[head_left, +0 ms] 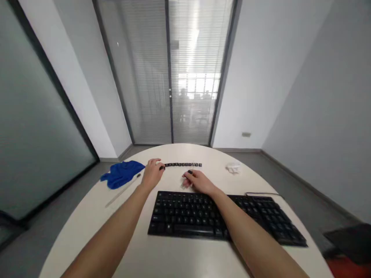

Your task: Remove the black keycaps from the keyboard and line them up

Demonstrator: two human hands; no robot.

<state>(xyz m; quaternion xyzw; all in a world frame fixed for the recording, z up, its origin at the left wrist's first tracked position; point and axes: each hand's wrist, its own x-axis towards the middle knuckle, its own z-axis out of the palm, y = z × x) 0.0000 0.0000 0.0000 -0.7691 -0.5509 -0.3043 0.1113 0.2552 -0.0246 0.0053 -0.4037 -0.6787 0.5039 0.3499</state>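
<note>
A row of small black keycaps [182,165] lies across the far part of the table. My left hand [153,173] is at the row's left end, fingers closed around a dark keycap [162,167]. Just in front of the row, my right hand [198,180] pinches another black keycap [190,172]. Thin pale wire seems to stick up beside it, and something clear shows under those fingers, too blurred to name. Beneath my right wrist is a black keyboard [188,216]; my forearm hides part of it. Its top edge looks lower than the rest.
A crumpled blue cloth [121,173] lies left of my left hand, with a thin white brush [123,191] beside it. A crumpled white tissue [233,167] rests at the right. The keyboard's cable [263,193] runs toward the right edge of the round white table [139,255].
</note>
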